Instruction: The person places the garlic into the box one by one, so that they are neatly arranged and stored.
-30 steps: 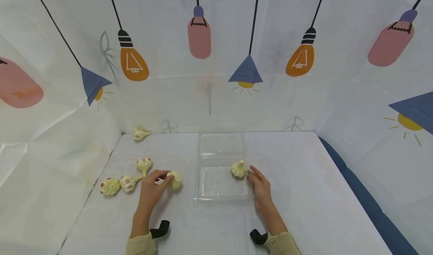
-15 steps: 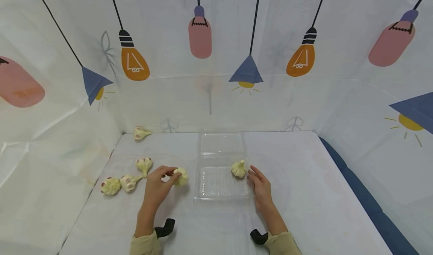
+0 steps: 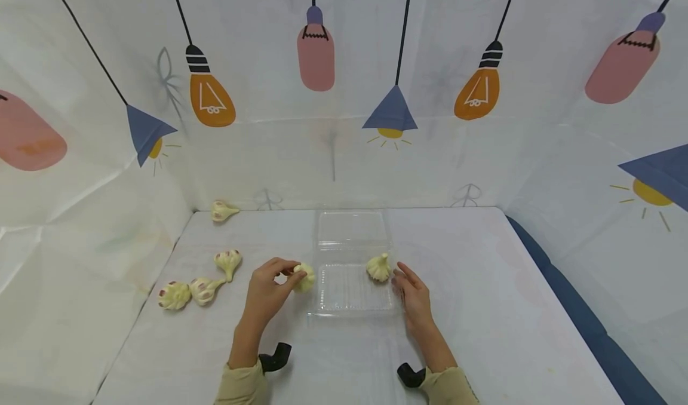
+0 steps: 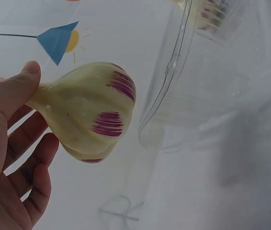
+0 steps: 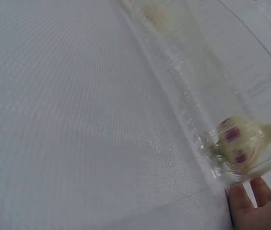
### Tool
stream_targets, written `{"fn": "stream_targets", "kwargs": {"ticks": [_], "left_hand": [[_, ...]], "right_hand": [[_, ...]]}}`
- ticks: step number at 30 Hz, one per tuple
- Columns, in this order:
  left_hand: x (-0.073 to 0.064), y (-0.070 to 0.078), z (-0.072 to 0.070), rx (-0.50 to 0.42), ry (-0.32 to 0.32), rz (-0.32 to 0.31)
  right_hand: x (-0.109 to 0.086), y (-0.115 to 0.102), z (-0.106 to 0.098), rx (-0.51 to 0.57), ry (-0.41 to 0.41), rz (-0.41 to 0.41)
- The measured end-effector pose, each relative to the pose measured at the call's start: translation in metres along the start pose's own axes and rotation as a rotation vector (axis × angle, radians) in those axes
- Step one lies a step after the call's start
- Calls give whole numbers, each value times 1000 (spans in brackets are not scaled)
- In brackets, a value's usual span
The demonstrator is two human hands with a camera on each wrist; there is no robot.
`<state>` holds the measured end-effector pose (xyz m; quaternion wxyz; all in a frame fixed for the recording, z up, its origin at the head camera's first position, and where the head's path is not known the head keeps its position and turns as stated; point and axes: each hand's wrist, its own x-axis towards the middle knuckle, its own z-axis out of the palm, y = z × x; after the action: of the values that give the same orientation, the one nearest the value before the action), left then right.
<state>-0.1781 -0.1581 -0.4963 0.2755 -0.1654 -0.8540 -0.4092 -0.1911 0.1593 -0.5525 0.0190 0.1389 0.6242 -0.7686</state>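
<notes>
My left hand pinches a garlic bulb by its stem, between thumb and fingers. The bulb is pale with purple streaks and hangs just left of a clear plastic clamshell box, apart from its rim in the left wrist view. The box lies unfolded, its lid towards the back. Another garlic bulb sits inside at the right end, stem up. My right hand stands at the box's right side, fingers fairly straight; in the right wrist view its fingertips touch the outer wall beside that bulb.
Several more garlic bulbs lie at the left: one near the left edge, one beside it, one behind them and one at the back corner. A patterned sheet closes off the back and sides of the white table.
My left hand has moved right with the garlic bulb, from near the other bulbs to the left side of the box. My right hand and the box have stayed in place.
</notes>
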Motion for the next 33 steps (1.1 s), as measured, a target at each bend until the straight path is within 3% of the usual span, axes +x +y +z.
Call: {"fn": "stream_targets", "kwargs": {"ticks": [15, 33], "left_hand": [[22, 21, 31, -39, -53, 30], [26, 28, 73, -142, -134, 54]], "right_hand": [[1, -2, 0, 20, -7, 3], [-1, 0, 1, -5, -2, -20]]}}
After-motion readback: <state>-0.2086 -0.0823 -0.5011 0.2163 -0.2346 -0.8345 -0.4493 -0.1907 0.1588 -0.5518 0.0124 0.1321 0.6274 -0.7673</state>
